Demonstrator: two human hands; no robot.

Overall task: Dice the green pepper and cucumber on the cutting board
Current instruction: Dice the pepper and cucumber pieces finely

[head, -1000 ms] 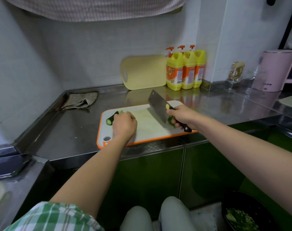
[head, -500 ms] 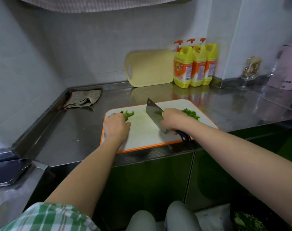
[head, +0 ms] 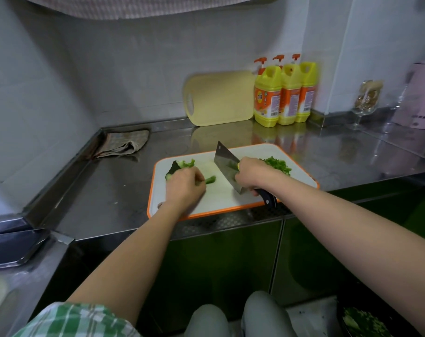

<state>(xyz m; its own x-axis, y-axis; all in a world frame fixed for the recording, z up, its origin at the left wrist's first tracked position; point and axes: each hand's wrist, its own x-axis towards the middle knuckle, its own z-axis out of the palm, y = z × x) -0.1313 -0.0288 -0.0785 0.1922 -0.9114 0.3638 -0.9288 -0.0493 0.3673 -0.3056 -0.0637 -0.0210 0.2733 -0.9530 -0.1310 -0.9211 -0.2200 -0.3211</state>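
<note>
A white cutting board with an orange rim lies on the steel counter. My left hand presses down on green pepper strips on the board's left part. Behind that hand lie a dark cucumber piece and pale green pepper scraps. My right hand grips the black handle of a cleaver, whose blade stands on the board just right of the strips. A heap of diced green pieces sits behind my right hand.
A yellow cutting board leans on the back wall beside three yellow detergent bottles. A folded cloth lies back left. A glass and a pink kettle stand at the right. A dark bowl of green scraps sits on the floor.
The camera view shifted. My left hand moved from the cucumber at the board's left edge toward the middle and now holds pepper strips. The cleaver came down nearer to them.
</note>
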